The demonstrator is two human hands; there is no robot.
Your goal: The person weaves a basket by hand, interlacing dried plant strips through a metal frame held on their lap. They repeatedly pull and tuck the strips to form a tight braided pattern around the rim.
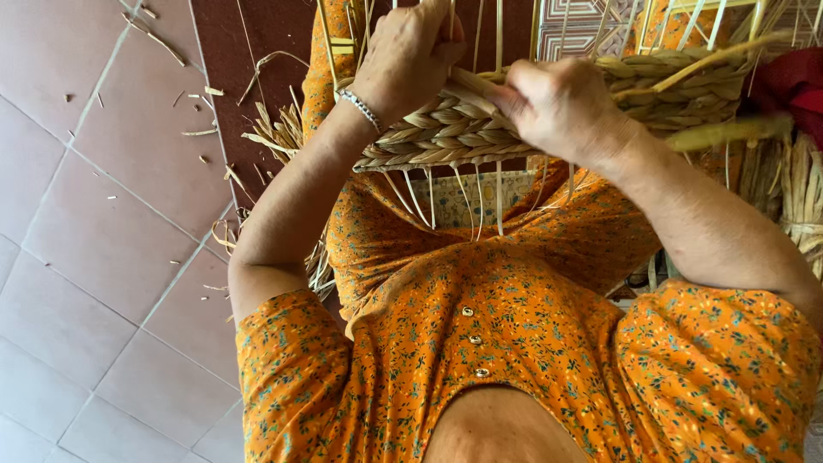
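Observation:
A half-woven straw basket [446, 129] rests on my lap, with a braided band around it and thin upright stakes rising from it. My left hand [411, 51], with a silver bracelet on the wrist, is closed over the basket's top edge among the stakes. My right hand [557, 107] presses against the braided band and pinches a flat straw strand [476, 86] between thumb and fingers. Both hands are close together on the same stretch of weave. I wear an orange flowered dress [514, 326].
Loose straw bundles [793, 189] lie at the right, beside a red cloth [793, 81]. More straw [279, 133] and small scraps litter the tiled floor [103, 223] at the left. A dark brown mat [257, 34] lies under the basket.

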